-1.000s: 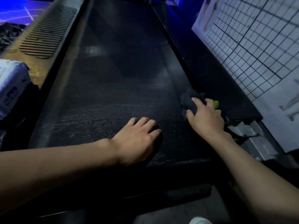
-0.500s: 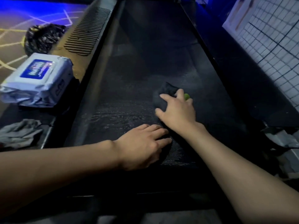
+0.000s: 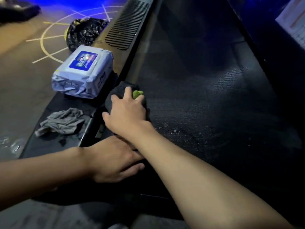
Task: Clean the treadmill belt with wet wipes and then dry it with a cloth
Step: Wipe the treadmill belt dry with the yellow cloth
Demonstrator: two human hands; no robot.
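Observation:
The black treadmill belt (image 3: 206, 100) runs away from me. My right hand (image 3: 125, 111) presses a dark cloth (image 3: 115, 93) with a green patch onto the belt's left edge, fingers spread over it. My left hand (image 3: 113, 161) lies flat, palm down, on the near end of the belt, partly under my right forearm, holding nothing. A pack of wet wipes (image 3: 84, 73) with a blue label sits on the left side rail. A crumpled grey used wipe (image 3: 61, 121) lies on the rail in front of it.
A black plastic bag (image 3: 84, 32) lies on the floor behind the pack. The ribbed foot strip (image 3: 127, 25) runs along the left rail. The dark right rail (image 3: 272, 52) borders the belt, with a white tiled wall (image 3: 297, 19) beyond it.
My right hand has swept the dark cloth from the belt's right edge across to its left edge. My left hand has stayed planted. The view has swung left.

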